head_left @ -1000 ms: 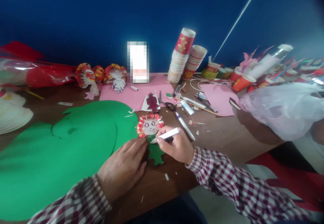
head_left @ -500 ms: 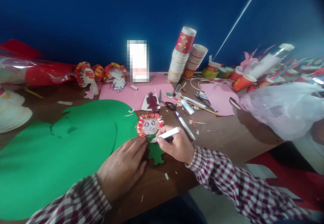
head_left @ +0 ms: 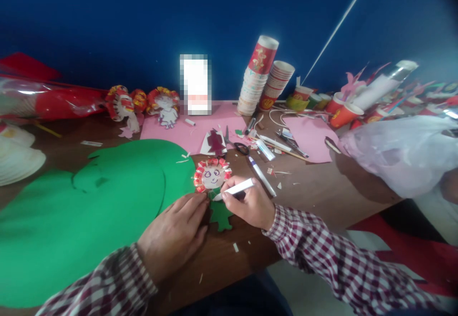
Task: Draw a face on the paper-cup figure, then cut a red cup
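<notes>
A small paper doll [head_left: 213, 178] with a smiling drawn face and a red-and-white frilled rim lies on the brown table. Its green body [head_left: 221, 217] points toward me. My right hand [head_left: 255, 207] pinches a white marker [head_left: 239, 188], its tip down on the green upper body. My left hand [head_left: 175, 237] rests palm down on the table, fingers stretched out and fingertips at the doll's left edge. The doll's arms are partly hidden by both hands.
A large green sheet [head_left: 118, 201] spreads left. Black scissors [head_left: 240, 148], a purple-banded marker [head_left: 262, 178] and a dark red cutout [head_left: 216, 142] lie beyond the doll. Stacked paper cups [head_left: 255, 80] stand at the back. A plastic bag [head_left: 397, 156] sits right.
The view has shifted very slightly. Both hands, the marker and the doll stay in nearly the same positions.
</notes>
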The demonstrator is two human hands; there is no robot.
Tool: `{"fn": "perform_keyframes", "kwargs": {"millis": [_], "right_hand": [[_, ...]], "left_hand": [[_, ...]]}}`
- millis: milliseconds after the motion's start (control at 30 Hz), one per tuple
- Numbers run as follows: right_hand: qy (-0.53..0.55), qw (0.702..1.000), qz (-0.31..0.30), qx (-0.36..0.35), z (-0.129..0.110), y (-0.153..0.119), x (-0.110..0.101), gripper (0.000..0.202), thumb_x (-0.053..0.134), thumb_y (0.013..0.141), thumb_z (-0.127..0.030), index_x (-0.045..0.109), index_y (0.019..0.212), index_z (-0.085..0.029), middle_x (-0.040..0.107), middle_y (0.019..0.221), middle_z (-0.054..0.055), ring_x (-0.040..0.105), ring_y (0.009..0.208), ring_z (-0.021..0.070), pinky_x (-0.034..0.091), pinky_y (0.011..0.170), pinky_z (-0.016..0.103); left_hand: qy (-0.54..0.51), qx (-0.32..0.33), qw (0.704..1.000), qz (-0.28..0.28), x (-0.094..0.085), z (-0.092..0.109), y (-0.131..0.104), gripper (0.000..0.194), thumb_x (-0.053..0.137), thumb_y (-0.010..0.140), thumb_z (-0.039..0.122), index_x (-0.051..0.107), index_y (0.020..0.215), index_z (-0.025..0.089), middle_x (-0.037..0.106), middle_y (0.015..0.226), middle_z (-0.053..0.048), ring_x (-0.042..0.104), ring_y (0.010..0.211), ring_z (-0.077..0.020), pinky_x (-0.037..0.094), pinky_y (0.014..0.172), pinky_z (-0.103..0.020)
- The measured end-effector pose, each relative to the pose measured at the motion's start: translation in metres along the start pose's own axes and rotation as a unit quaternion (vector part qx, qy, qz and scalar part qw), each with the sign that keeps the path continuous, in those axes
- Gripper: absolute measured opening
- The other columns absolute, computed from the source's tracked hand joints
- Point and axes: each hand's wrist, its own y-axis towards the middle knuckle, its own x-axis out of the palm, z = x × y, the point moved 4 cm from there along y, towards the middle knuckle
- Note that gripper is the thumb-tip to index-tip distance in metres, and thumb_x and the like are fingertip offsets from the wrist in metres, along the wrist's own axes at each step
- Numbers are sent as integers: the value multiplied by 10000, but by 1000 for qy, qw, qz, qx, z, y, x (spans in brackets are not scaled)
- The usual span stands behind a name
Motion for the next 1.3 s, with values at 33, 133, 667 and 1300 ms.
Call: {"fn": "perform_keyframes", "kwargs": {"millis": [33,133,667,1300], "right_hand": [[-1,1000,0,0,0,0,0,61,554,805,-205,606,805,-173,668,713,10,587,589,115,431,522,196],[-1,1000,0,-3,0,0,0,62,553,804,-202,606,804,-171,666,702,9,576,569,111,431,515,196],[-5,1000,-6,-5,0,0,0,63,548,805,-209,600,798,-174,651,687,2,566,575,111,424,530,200],[-15,1000,-2,-7,1,-1,1,66,545,800,-197,598,776,-166,615,648,-8,525,545,96,400,520,193]], "left_hand": [[-3,-1,1000,1,0,0,0,413,495,812,215,523,1210,109,550,1229,-133,505,1124,-272,471,944,-424],[-9,-4,1000,1,0,0,0,413,494,809,209,524,1210,116,548,1232,-132,503,1127,-268,469,949,-422],[8,8,1000,-7,0,0,-1,403,485,819,214,520,1203,97,540,1233,-138,492,1125,-270,474,945,-423],[20,17,1000,6,1,0,0,401,497,818,213,524,1196,80,542,1222,-147,495,1113,-273,476,933,-423]]}}
